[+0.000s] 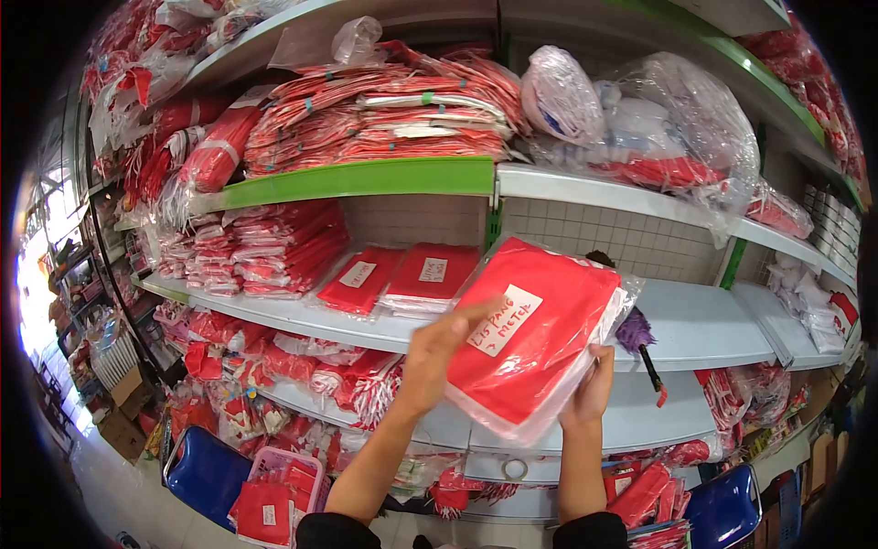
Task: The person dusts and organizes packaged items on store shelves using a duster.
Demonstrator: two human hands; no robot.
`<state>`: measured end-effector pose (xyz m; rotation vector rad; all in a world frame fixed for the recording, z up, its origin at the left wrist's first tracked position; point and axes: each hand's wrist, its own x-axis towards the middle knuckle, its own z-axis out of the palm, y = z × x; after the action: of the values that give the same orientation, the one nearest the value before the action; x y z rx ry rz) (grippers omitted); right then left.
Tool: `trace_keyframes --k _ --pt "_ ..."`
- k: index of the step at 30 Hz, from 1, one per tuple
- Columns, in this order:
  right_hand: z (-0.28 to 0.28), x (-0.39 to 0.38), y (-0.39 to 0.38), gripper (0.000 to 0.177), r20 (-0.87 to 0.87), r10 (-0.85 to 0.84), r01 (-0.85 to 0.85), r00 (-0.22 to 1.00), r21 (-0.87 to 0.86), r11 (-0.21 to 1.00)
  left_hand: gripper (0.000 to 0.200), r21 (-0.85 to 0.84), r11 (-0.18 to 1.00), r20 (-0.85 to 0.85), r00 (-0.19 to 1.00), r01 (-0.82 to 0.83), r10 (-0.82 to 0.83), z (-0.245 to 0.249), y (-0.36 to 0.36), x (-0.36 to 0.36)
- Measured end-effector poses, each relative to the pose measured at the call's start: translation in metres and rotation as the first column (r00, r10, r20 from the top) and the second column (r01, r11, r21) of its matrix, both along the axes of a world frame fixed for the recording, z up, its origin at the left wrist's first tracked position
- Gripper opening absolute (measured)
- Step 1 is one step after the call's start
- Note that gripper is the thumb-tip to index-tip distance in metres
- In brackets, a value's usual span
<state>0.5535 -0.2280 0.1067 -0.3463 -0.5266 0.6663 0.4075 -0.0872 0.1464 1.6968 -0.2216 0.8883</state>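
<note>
A plastic-wrapped packet of folded red and white cloth point(549, 316) is held up in front of the shelves, tilted. Its white label point(505, 318) carries handwriting that seems to read "LIS PANG" with a second line below. My right hand point(590, 389) grips the packet's lower right edge, with the thumb on the front and the other fingers hidden behind. At the packet's left side is my left hand point(439, 357), its fingers stretched toward the label and slightly blurred. Two similar labelled red packets, a left one point(361, 279) and a right one point(432, 274), lie on the shelf behind.
Stacks of red and white packets point(283, 247) fill the shelf's left part. More bundles point(393, 119) lie above the green shelf edge point(357, 180). A purple folded umbrella point(636, 334) hangs over the right shelf edge. Below stand blue chairs point(208, 474) and a pink basket point(315, 476).
</note>
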Motion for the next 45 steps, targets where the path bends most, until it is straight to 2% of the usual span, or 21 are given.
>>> trace_keyframes --k 1,3,6,7,9,12,13,14,16,18,19,22,23,26,27,30,33,36,39,42,45 --pt "0.000 0.002 0.006 0.052 -0.005 0.001 -0.002 1.000 -0.041 0.999 0.059 0.049 0.969 0.053 0.969 -0.244 0.241 -0.004 0.015 -0.006" --pt "-0.004 0.008 0.022 0.052 0.002 -0.014 0.014 1.000 -0.114 0.993 0.045 0.100 0.733 0.197 0.735 -0.673 0.649 -0.012 0.049 -0.015" --pt "-0.017 0.029 0.057 0.051 0.022 0.027 -0.023 0.999 -0.143 0.989 0.043 -0.170 0.868 -0.131 0.883 -0.467 0.450 -0.038 0.101 -0.030" --pt "-0.018 0.035 0.068 0.050 0.029 0.064 -0.059 0.998 -0.146 0.988 0.049 -0.438 0.861 -0.273 0.951 -0.258 0.146 -0.039 0.111 -0.036" --pt "-0.021 0.050 0.096 0.047 0.031 0.148 -0.143 0.989 -0.126 0.982 0.056 -0.435 0.891 -0.340 0.940 -0.130 -0.029 -0.037 0.120 -0.041" --pt "-0.026 0.068 0.138 0.046 0.065 0.218 -0.217 0.974 -0.023 0.976 0.067 -0.330 0.939 -0.199 0.979 -0.096 0.030 -0.041 0.140 -0.035" --pt "-0.021 0.073 0.149 0.044 0.134 0.166 -0.158 0.977 -0.071 0.985 0.069 -0.331 0.938 -0.138 0.989 -0.099 0.056 -0.037 0.148 -0.033" --pt "-0.008 0.067 0.156 0.045 0.114 0.105 -0.087 0.988 -0.149 0.985 0.070 -0.334 0.937 -0.077 0.994 -0.100 0.079 -0.035 0.157 -0.030" --pt "0.018 0.052 0.169 0.045 0.087 -0.028 0.054 0.996 -0.308 0.950 0.074 -0.225 0.945 -0.062 0.971 -0.239 0.230 -0.032 0.189 -0.019" --pt "0.019 0.069 0.195 0.048 0.289 -0.159 0.251 0.944 -0.320 0.913 0.076 -0.086 0.913 -0.094 0.916 -0.398 0.391 -0.030 0.217 -0.008" --pt "0.019 0.079 0.202 0.049 0.267 -0.034 0.138 0.963 -0.382 0.914 0.074 0.016 0.882 0.010 0.882 -0.471 0.471 -0.048 0.248 0.010" --pt "-0.005 0.095 0.236 0.054 0.560 -0.117 0.417 0.820 -0.446 0.792 0.073 0.299 0.720 -0.206 0.694 -0.627 0.690 -0.058 0.271 0.027" --pt "-0.005 0.086 0.234 0.064 0.725 -0.159 0.574 0.670 -0.370 0.730 0.069 0.294 0.715 -0.203 0.689 -0.635 0.696 -0.062 0.270 0.028" --pt "-0.054 0.130 0.266 0.069 0.916 -0.230 0.853 0.327 -0.182 0.490 0.062 0.121 0.768 -0.165 0.750 -0.629 0.640 -0.084 0.279 0.036" --pt "-0.056 0.140 0.269 0.073 0.887 -0.189 0.787 0.422 -0.254 0.562 0.056 0.108 0.767 -0.154 0.752 -0.632 0.641 -0.081 0.274 0.033" --pt "-0.055 0.159 0.275 0.076 0.845 -0.096 0.631 0.526 -0.312 0.710 0.051 0.148 0.706 -0.072 0.704 -0.693 0.706 -0.082 0.271 0.034" --pt "-0.020 0.126 0.256 0.073 0.782 -0.015 0.539 0.623 -0.415 0.733 0.047 0.129 0.659 -0.021 0.662 -0.741 0.749 -0.080 0.263 0.036" --pt "-0.046 0.152 0.271 0.063 0.967 -0.069 0.876 0.246 -0.192 0.442 0.041 0.171 0.565 0.039 0.579 -0.807 0.815 -0.090 0.261 0.038" --pt "-0.026 0.137 0.253 0.052 0.953 -0.026 0.890 0.301 -0.271 0.368 0.028 0.055 0.555 -0.024 0.555 -0.830 0.831 -0.089 0.249 0.036" --pt "-0.018 0.127 0.239 0.044 0.921 -0.142 0.874 0.362 -0.282 0.397 0.017 0.089 0.480 0.151 0.488 -0.873 0.859 -0.090 0.251 0.037" --pt "-0.018 0.111 0.228 0.033 0.898 -0.256 0.878 0.359 -0.231 0.420 0.016 0.117 0.446 0.179 0.461 -0.887 0.869 -0.085 0.241 0.032"
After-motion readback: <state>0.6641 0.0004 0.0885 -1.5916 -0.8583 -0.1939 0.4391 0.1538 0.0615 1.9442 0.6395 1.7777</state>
